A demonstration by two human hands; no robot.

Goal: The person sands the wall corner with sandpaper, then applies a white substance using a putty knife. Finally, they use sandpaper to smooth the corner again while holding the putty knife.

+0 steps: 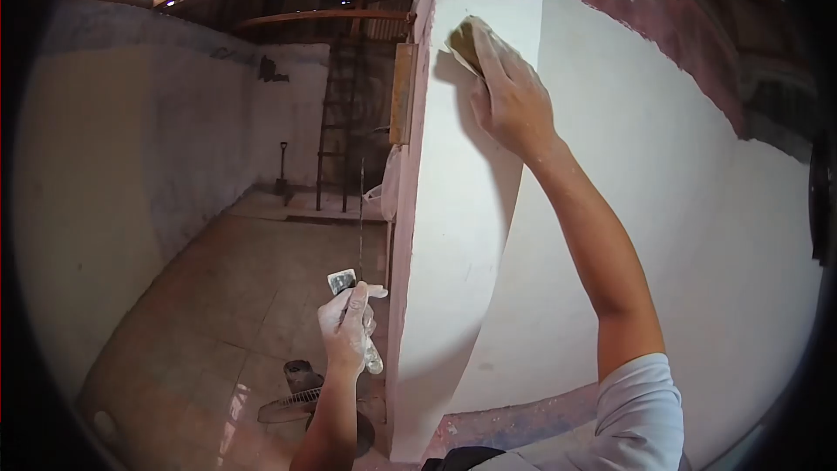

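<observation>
High on the white plastered pillar point(458, 201), my right hand point(513, 96) presses an olive-brown sanding pad point(469, 45) to the surface. White dust coats its fingers, which are closed over the pad. Lower down, left of the pillar's edge, my left hand point(350, 327) is raised with its fingers wrapped round a thin, long-bladed tool point(362, 218) seen edge-on. A small pale and dark square piece point(342, 281) shows at the thumb side of that hand. Its fingers are also caked in white, and the palm side is partly hidden.
A standing fan point(296, 397) is on the tiled floor point(218, 323) below my left hand. A ladder point(336, 139) and a shovel point(282, 166) lean at the far wall. A white bag point(390, 187) hangs behind the pillar's edge. To the right runs a white wall point(645, 209).
</observation>
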